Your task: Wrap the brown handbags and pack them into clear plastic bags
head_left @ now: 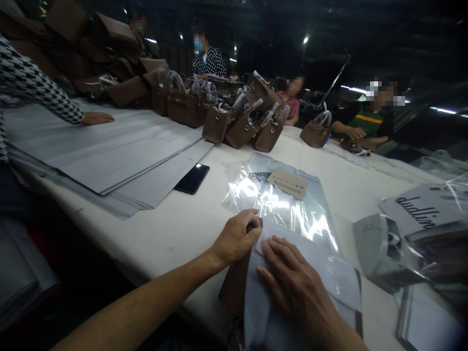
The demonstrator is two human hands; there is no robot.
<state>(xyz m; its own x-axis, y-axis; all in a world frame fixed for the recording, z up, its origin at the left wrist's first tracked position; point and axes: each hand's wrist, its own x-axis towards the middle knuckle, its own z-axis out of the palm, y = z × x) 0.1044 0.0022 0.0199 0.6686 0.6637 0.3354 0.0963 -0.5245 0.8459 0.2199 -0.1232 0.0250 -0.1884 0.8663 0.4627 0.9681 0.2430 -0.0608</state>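
A brown bag (236, 285) lies at the table's near edge, largely covered by a pale, thin wrapping sheet (314, 248). At the bag's upper left corner my left hand (239, 236) is closed, thumb and fingers pinching the edge of the bag and sheet. My right hand (292, 273) lies flat on the sheet with its fingers stretched out, just right of my left hand. Beyond both hands are shiny clear plastic sleeves (270, 204) with a tan printed card (287, 182) on top.
Large grey sheets (98, 146) and a black phone (192, 178) lie left. Brown handbags (186, 108) line the far side. Plastic-wrapped items (383, 248) and a stack of sheets (424, 321) lie right. Another person's hand (98, 118) rests on the grey sheets; other people sit beyond.
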